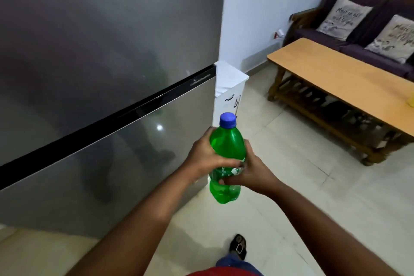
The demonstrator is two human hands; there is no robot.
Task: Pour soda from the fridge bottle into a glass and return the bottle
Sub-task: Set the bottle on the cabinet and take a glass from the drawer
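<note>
A green soda bottle (226, 145) with a blue cap (227, 120) is held upright in front of me, above the tiled floor. My left hand (205, 155) wraps its upper body from the left. My right hand (251, 173) grips it from the right at the label. The cap is on. The grey fridge (100, 74) fills the left of the view with both doors closed. No glass is in view.
A wooden coffee table (342, 83) stands at the right, with a dark sofa (358, 36) and two cushions behind it. A small white cabinet (230, 87) sits beside the fridge. My sandalled foot (238, 246) is on the tiled floor below.
</note>
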